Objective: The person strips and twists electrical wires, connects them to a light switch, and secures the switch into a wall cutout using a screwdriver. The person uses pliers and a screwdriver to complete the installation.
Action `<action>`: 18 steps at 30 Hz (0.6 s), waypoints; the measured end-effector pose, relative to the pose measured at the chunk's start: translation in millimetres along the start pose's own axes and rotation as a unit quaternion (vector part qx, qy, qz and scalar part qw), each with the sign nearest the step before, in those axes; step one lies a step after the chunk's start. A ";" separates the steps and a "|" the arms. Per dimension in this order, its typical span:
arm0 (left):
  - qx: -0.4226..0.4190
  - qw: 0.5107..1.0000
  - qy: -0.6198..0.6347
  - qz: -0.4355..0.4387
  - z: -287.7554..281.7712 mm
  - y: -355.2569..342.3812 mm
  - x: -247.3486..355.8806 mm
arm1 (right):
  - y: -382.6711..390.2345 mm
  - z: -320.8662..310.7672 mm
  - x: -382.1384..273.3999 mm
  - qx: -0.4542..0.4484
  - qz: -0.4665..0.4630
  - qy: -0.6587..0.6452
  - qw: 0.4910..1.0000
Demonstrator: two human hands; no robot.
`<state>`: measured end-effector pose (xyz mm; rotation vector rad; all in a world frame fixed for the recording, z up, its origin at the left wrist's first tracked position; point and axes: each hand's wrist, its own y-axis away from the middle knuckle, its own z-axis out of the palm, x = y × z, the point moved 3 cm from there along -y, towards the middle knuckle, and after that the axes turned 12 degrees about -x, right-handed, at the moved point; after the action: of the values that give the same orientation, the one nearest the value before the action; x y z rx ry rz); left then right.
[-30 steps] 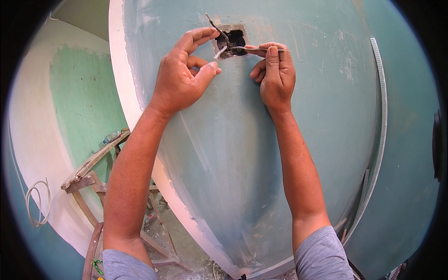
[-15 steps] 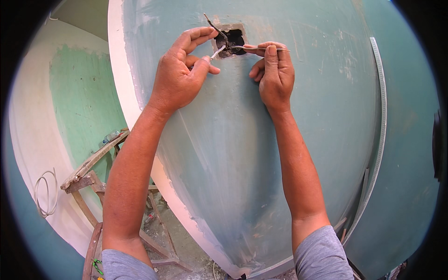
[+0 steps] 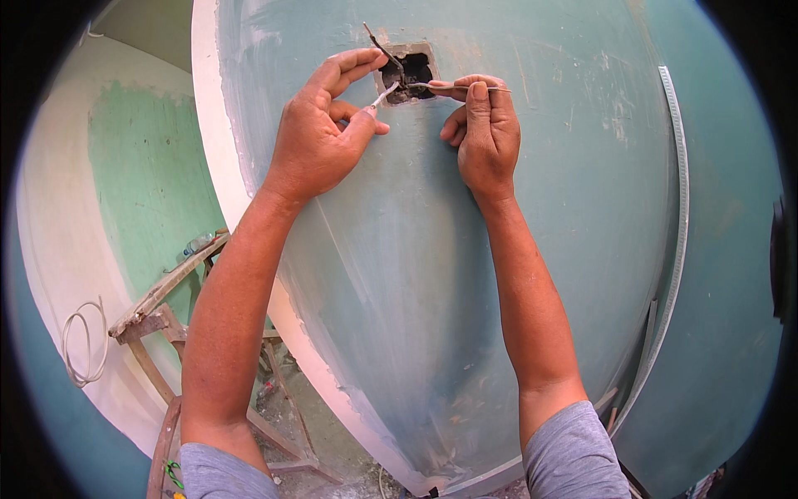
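Observation:
A square recessed wall box [image 3: 418,68] with a dark inside sits in the teal wall [image 3: 399,216], and several wires come out of it. My left hand [image 3: 316,141] is at its left side, thumb and a finger closed on a short white wire [image 3: 384,94]. The index fingertip of that hand is by a dark wire [image 3: 382,46] that sticks up and to the left. On the other side my right hand [image 3: 489,141] pinches a thin greyish wire [image 3: 445,86] between thumb and fingers. This wire runs sideways out of the box, its tip showing past the fingers.
Lower left stands a rough wooden trestle [image 3: 158,291] with a clear plastic bottle [image 3: 198,244] on it. A coil of pale cable [image 3: 83,343] hangs by the left wall. A long perforated white strip [image 3: 682,183] leans along the right side. Debris lies on the floor [image 3: 332,424].
My right hand has shifted slightly left, toward the box, with the greyish wire still in its fingers. The left hand has barely moved.

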<state>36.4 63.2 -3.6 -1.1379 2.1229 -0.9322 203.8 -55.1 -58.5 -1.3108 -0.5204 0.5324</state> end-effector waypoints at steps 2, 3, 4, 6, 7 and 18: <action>-0.001 1.000 -0.005 0.001 0.8 -0.1 2.4 | 0.0 -0.7 -0.1 -0.001 -0.001 -0.001 1.000; -0.001 1.000 -0.001 0.001 1.4 -0.4 2.6 | -0.1 -1.0 -0.2 -0.001 -0.001 -0.001 1.000; -0.001 1.000 0.003 0.001 1.7 -0.6 2.8 | 0.0 -0.8 0.0 -0.001 -0.002 -0.002 1.000; -0.003 1.000 0.007 -0.002 2.2 -0.9 3.7 | 0.5 -0.1 0.6 0.001 -0.001 -0.006 1.000; -0.005 1.000 0.009 -0.005 2.4 -1.6 4.6 | 0.3 -0.2 0.8 0.002 -0.001 -0.008 1.000; 0.004 0.999 -0.033 0.014 7.5 -5.5 1.2 | 0.4 0.0 -0.7 -0.003 -0.002 -0.006 1.000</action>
<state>43.9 57.6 -4.0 -1.1181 2.0753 -0.8770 203.2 -55.5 -58.9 -1.3133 -0.5353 0.5362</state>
